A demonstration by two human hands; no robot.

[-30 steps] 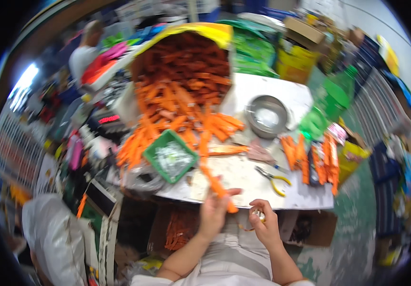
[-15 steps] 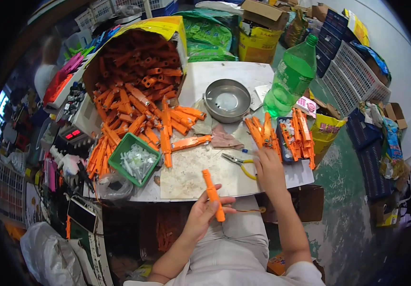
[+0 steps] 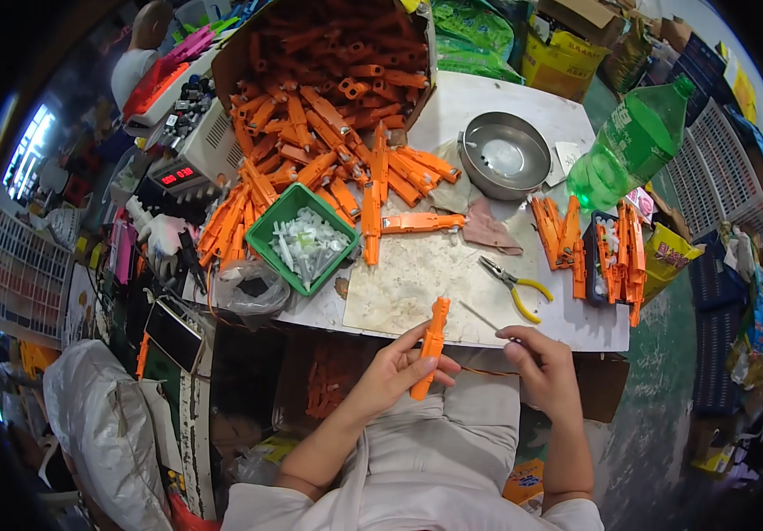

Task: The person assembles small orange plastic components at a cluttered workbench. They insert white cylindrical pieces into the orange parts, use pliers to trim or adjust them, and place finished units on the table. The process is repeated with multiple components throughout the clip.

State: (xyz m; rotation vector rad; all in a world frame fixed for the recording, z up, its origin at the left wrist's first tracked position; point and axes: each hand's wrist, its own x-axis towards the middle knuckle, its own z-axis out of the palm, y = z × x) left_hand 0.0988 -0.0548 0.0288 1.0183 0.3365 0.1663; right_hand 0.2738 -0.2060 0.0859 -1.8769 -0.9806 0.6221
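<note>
My left hand (image 3: 396, 372) is closed around a slim orange plastic part (image 3: 432, 345), held tilted upright just off the table's front edge. In my right hand (image 3: 543, 367) is a thin metal rod (image 3: 481, 317), gripped between thumb and fingers; its rear end is hidden in the palm. The rod's tip points left toward the orange part but stays apart from it. Beyond my right hand, pliers with yellow handles (image 3: 523, 290) lie slightly open on the worktop. One orange part (image 3: 421, 222) lies crosswise on the pale board (image 3: 390, 305).
A large box spills a pile of orange parts (image 3: 337, 124) at the far left. Nearer stands a green tub (image 3: 277, 269) of small whitish pieces. A steel bowl (image 3: 527, 183), a green bottle (image 3: 634, 133) and a dark bin (image 3: 592, 270) with orange parts stand to the right.
My right hand has drawn back from beside the orange parts at the right and now holds the metal rod. The whole view has shifted; my left hand still holds the orange part, now tilted right.
</note>
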